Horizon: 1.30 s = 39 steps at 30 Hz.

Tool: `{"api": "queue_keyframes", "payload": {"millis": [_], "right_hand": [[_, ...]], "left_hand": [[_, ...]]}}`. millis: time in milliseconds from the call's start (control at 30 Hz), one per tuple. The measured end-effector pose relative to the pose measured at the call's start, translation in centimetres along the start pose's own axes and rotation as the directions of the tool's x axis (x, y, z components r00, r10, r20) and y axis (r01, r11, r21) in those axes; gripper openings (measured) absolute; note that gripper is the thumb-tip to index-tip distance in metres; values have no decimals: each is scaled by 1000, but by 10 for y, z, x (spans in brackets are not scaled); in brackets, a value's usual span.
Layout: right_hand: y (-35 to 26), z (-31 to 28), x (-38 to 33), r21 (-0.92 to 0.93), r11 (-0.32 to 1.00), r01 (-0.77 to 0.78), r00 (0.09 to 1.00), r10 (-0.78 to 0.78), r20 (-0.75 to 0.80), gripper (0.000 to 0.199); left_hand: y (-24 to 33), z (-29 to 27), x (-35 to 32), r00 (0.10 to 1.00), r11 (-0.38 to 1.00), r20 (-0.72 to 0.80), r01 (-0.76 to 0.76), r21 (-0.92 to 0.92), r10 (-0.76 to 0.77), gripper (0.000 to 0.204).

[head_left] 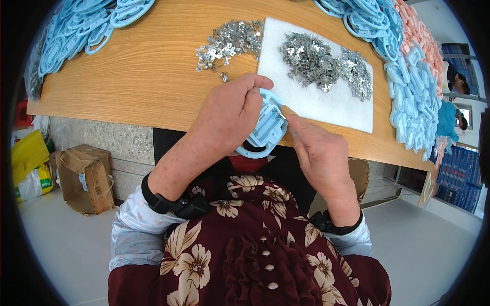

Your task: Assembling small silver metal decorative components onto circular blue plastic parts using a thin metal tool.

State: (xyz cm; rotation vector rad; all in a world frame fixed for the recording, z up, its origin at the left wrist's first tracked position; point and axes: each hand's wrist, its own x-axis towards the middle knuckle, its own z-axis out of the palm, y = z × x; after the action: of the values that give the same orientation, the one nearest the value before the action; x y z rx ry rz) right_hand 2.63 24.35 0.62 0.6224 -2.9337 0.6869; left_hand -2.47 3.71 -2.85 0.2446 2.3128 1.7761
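My left hand (232, 109) is closed round a light blue oval plastic housing (266, 130), which is tilted at the table's near edge. Its recessed, ribbed inside faces up toward me. The thumb and fingers of my right hand (316, 148) pinch a small metal piece (282, 116) against the housing's right side; the fingers partly hide it. Beyond my hands, a heap of small silvery metal clips (309, 56) lies on a white foam sheet (275, 51). More loose metal clips (235, 41) are scattered on the bare wood left of the sheet.
Light blue oval housings pile up on the wooden table (153, 66) at far left (76, 30) and far right (365, 20). Long light blue parts (413, 102) and pink parts (418, 35) line the right edge. A cardboard box (87, 178) stands on the floor at left.
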Motion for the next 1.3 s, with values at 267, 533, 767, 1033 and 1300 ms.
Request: {"api": "queue_keyframes", "payload": {"millis": [267,533,767,1033,1300], "right_hand": [[4,3,-8,151,984,-97,995,92,43,36],[-5,5,-4,-80,994,-69,996,72,43,37],[-8,0,-1,-75,995,-63,995,69,76,41],[-1,4,-6,51,996,-79,996,77,41,45],[1,6,-11,-108,994,-30,999,34,36,47]], "left_hand": [[2,0,-1,1000,1000,4,5,11,-5,30],[0,1,-1,1000,999,0,-7,33,7,30],[0,0,-1,1000,1000,2,1,27,-1,30],[-1,0,-1,1000,1000,8,1,26,-1,31],[1,0,0,1000,1000,14,13,22,-13,30]]}}
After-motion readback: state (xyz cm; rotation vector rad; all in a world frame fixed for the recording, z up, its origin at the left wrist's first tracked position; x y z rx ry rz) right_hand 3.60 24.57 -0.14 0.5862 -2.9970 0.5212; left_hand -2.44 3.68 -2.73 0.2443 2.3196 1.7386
